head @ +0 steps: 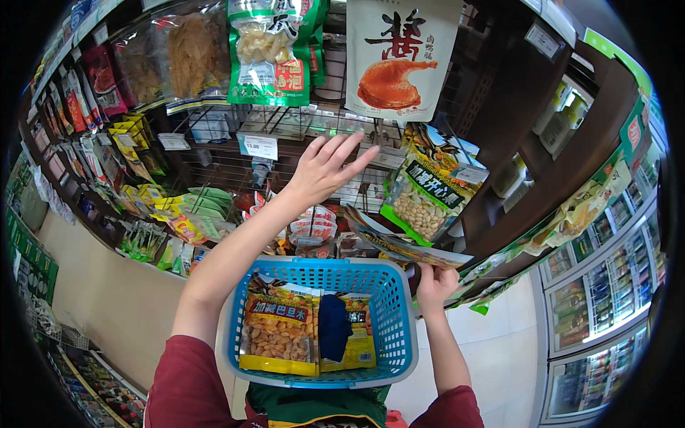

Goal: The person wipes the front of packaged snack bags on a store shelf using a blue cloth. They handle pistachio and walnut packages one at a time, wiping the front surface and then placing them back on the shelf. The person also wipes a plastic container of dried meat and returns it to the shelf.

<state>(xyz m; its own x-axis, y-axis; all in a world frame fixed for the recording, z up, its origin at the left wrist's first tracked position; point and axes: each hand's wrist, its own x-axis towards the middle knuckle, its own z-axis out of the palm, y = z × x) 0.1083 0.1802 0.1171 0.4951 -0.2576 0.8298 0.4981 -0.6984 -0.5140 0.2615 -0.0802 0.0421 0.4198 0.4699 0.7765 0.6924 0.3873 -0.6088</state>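
Note:
My left hand (333,167) is raised in front of the wire display rack, fingers spread and holding nothing. It is close to a price tag and some bare hooks. My right hand (438,284) grips the lower right end of a printed snack bag (398,243), seen nearly edge-on. Just above that bag hangs a bag of pistachios (428,184) with a green lower edge. Against my body is a blue plastic shopping basket (393,315). It holds a bag of almonds (281,326), a second yellow snack bag (364,342) and a dark blue cloth-like item (334,326).
A white pouch picturing a duck leg (398,69) and a green snack bag (270,53) hang above my hands. Smaller packets (187,211) fill the rack at left. A dark shelf post (578,160) stands at right, with glass-door coolers (599,289) beyond.

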